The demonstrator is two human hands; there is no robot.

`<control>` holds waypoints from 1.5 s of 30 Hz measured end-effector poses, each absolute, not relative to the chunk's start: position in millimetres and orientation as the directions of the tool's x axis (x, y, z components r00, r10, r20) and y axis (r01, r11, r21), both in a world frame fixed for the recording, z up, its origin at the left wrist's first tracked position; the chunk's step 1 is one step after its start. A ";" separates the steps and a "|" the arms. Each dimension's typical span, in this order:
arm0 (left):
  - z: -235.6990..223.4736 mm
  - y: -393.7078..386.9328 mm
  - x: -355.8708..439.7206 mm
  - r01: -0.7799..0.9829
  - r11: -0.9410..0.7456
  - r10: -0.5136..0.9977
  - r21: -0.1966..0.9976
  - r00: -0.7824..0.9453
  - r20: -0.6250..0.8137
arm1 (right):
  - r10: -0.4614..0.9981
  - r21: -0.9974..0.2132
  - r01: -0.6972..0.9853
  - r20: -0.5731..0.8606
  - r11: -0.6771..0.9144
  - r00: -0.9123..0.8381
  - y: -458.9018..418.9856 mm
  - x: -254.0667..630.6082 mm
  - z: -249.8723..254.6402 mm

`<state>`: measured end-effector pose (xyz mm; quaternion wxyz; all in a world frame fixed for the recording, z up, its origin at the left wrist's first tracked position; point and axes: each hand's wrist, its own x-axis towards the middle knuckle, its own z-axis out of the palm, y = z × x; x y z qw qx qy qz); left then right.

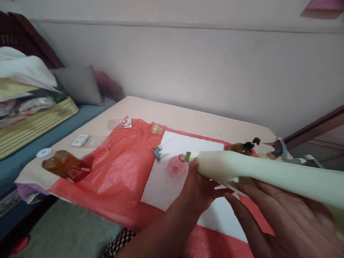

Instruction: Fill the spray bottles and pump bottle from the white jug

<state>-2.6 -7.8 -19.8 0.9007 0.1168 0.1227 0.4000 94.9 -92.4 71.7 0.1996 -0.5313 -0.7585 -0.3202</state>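
Observation:
A large pale green jug (258, 166) lies nearly level in the air, with a green cap or collar (187, 156) at its left end. My left hand (197, 191) is closed around the jug near its neck, thumb on top. From below and to the right, my right hand (285, 215) holds the jug's body. Close beside the green end is the open mouth of a clear pink bottle (177, 167), which stands on a white sheet (158, 186). No liquid stream is visible between them. A grey spray trigger head (158, 152) rests at the sheet's left edge.
Red plastic (115, 172) covers part of the table. An amber drink bottle (64, 164) stands left; a small beige cup (157, 129) and clear packaging (119, 124) lie behind. Several spray bottles, one dark green (240, 147), stand right, partly behind the jug. A wall (188, 68) bounds the back.

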 end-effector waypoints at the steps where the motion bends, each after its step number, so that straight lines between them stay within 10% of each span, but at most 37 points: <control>1: -19.7 -8.1 -3.0 -0.693 0.652 0.750 0.309 0.650 -0.124 | 0.674 0.275 0.932 0.644 0.237 -0.361 -92.1 94.5 72.0; 45: -18.1 -7.1 -1.4 -0.720 0.652 0.750 0.236 0.659 -0.062 | 0.640 0.240 0.933 0.679 0.269 -0.359 -94.3 88.5 71.4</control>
